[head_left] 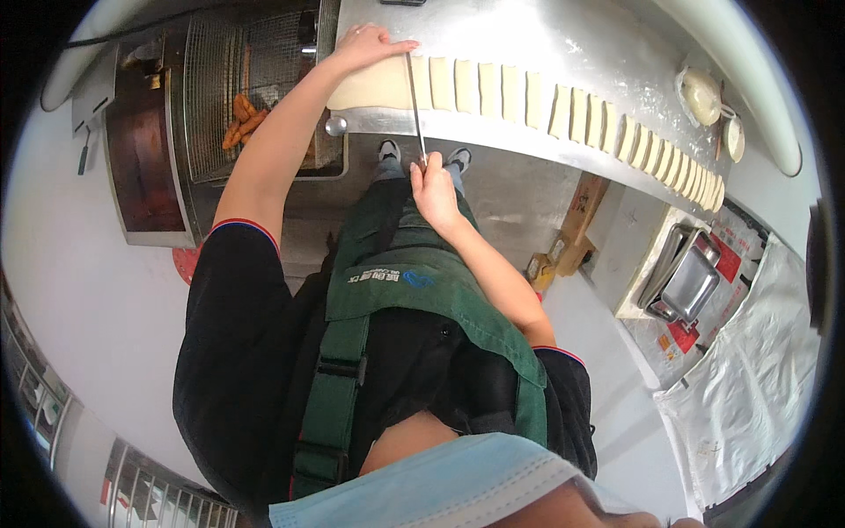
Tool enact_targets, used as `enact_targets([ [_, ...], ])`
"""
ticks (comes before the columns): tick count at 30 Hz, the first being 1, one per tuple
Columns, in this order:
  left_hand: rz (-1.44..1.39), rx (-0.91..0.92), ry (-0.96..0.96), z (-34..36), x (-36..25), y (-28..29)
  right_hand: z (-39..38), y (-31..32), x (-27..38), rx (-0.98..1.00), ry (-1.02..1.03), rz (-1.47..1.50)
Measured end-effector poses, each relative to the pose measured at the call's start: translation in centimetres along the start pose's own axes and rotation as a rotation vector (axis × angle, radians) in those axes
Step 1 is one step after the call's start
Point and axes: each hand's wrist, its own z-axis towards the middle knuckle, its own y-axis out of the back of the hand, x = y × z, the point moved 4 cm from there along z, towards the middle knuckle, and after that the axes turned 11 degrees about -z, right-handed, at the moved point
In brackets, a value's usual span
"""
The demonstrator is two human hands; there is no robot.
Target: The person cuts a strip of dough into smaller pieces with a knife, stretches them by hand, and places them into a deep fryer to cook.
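Note:
My left hand [370, 46] rests at the back edge of a pale flat dough strip [370, 86], fingers apart, the forefinger reaching toward the knife tip. My right hand [433, 189] grips the handle of a long knife [416, 110], whose blade lies across the strip near its cut end. A long row of cut dough pieces [509, 92] runs rightward along the front of the steel table [546, 35], getting narrower in view toward the curved rim.
A fryer basket [207, 79] with golden fried dough sticks [246, 121] stands left, beside a dark oil tray [141, 154]. A bowl [700, 97] and small dish [734, 136] sit at the table's right. Steel trays [689, 282] and cardboard boxes [572, 251] are lower right.

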Motion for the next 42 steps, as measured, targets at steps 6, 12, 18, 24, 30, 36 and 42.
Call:
enact_targets([
  [6, 0.049, -0.007, -0.006, -0.1, 0.5, -0.8, -0.6, -1.1, 0.6, -0.04, -0.045, -0.054],
  [12, 0.143, -0.041, -0.034, -0.8, 0.0, -1.1, -0.6, -1.2, 1.3, -0.039, -0.083, -0.145],
  [18, 0.115, -0.041, -0.04, -0.3, 0.4, -1.6, 1.4, -1.9, 0.2, 0.037, -0.11, -0.307],
  [24, 0.009, -0.071, -0.031, 0.1, 0.6, 0.6, 2.6, -1.9, 1.6, -0.078, -0.076, -0.184],
  [30, -0.022, 0.024, -0.044, -1.3, 2.4, 1.9, 0.3, -4.2, 2.7, -0.072, -0.029, -0.016],
  [36, 0.1, -0.031, -0.094, -1.6, 2.8, 1.3, -0.1, -4.9, 3.3, -0.059, -0.066, -0.051],
  [42, 0.127, -0.138, -0.148, -2.0, 2.2, 1.0, -0.1, -4.9, 3.3, -0.068, -0.063, -0.075],
])
